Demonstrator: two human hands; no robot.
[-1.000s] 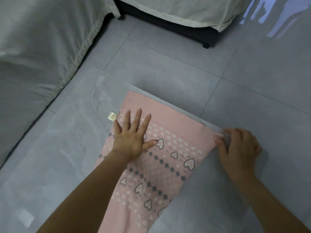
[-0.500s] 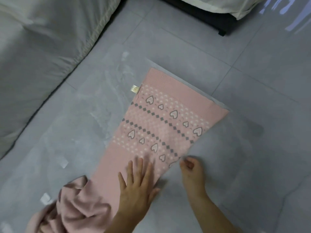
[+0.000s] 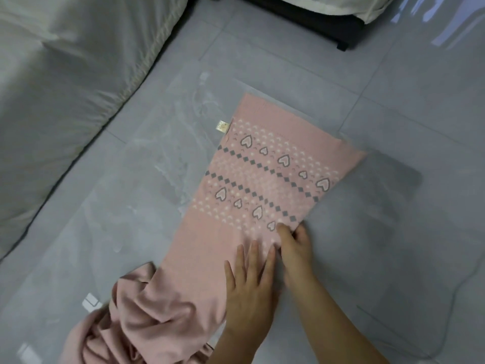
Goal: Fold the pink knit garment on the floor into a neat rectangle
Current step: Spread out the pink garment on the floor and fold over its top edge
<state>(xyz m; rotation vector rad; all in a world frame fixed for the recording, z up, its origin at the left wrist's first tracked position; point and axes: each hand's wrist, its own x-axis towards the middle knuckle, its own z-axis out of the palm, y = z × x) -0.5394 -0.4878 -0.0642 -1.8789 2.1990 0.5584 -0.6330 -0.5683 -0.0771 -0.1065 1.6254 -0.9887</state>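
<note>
Grey floor tiles [image 3: 393, 101] fill most of what we see, glossy enough to catch pale reflections at the upper right. A large grey-white duvet [image 3: 65, 88] lies heaped along the left side, its seamed edge running down toward the garment's side of the floor. Across the top sits a dark bed base [image 3: 301, 19] with a white sheet [image 3: 354, 6] hanging over it. We find the pink knit garment [image 3: 262, 164] in the middle of the floor, laid flat on a slant from upper centre toward the lower left. Bands of hearts and grey diamonds cross its upper half, and a small label [image 3: 222, 126] sticks out at its left edge. Its lower end is a bunched heap [image 3: 147, 319] of plain pink folds near the bottom edge, partly covered by the left forearm. The left hand [image 3: 249, 287] lies flat on the plain pink part with its fingers [image 3: 254, 256] straight and slightly spread. The right hand [image 3: 298, 245] is just beside it, touching it, at the garment's right edge, and its curled fingers [image 3: 284, 232] pinch the fabric there. Two small white scraps [image 3: 90, 302] lie on the tiles left of the heap, and a soft dark shadow [image 3: 388, 206] spreads over the floor to the right.
</note>
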